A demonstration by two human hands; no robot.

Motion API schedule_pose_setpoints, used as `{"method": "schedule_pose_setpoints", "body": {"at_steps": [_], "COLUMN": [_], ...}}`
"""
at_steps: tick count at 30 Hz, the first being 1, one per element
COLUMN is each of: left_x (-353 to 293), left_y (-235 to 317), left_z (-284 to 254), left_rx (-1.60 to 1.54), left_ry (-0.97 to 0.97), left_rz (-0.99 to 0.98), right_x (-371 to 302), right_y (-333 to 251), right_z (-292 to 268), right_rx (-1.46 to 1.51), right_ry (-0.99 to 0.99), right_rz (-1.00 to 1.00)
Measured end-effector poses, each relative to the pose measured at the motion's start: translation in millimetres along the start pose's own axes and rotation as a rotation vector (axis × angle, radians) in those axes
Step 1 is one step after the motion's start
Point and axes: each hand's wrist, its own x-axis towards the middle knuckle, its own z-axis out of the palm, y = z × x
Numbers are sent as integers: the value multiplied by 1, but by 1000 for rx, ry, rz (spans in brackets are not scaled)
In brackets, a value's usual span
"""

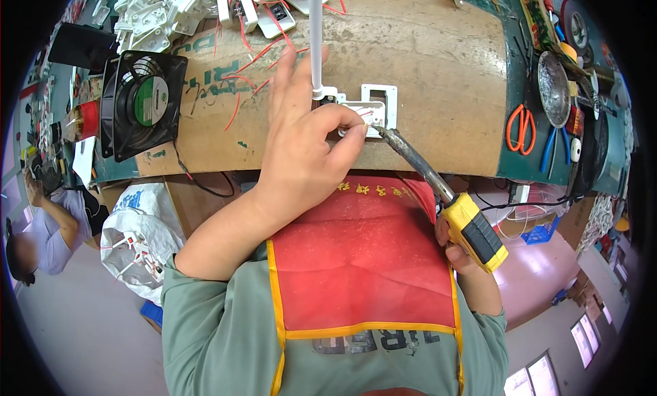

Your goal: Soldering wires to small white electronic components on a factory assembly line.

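A white plastic housing [391, 103] with a square frame and a small tray lies on the cardboard, a thin red wire inside it. At its left corner a white rod [316, 44] is attached, running toward the far side. My left hand [298, 133] rests over the housing's left side, thumb and forefinger pinched together at its tray; what they pinch is too small to make out. My right hand [460, 252] grips the yellow and black handle of a soldering iron [475, 232]. The iron's tip meets the tray right beside my left fingertips.
White plastic parts [161, 16] and red wires [236, 109] lie at the far left. A black fan [140, 105] stands left. Orange-handled scissors [521, 129], blue-handled pliers [556, 150] and a metal bowl [553, 88] are right. Another person [58, 225] sits far left beyond a white sack [140, 211].
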Motion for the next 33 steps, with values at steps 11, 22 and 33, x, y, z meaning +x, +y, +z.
{"method": "schedule_pose_setpoints", "body": {"at_steps": [11, 22, 33], "left_x": [1, 1, 2], "left_y": [1, 0, 1], "left_z": [-2, -3, -4], "left_rx": [-4, -9, -4], "left_ry": [-19, -31, -49], "left_rz": [-10, -1, -6], "right_x": [-3, -9, -3], "right_y": [2, 17, 8], "right_z": [-1, -2, -1], "right_rx": [-75, 43, -21], "right_ry": [-19, -42, -73], "right_rz": [75, -53, 48]}}
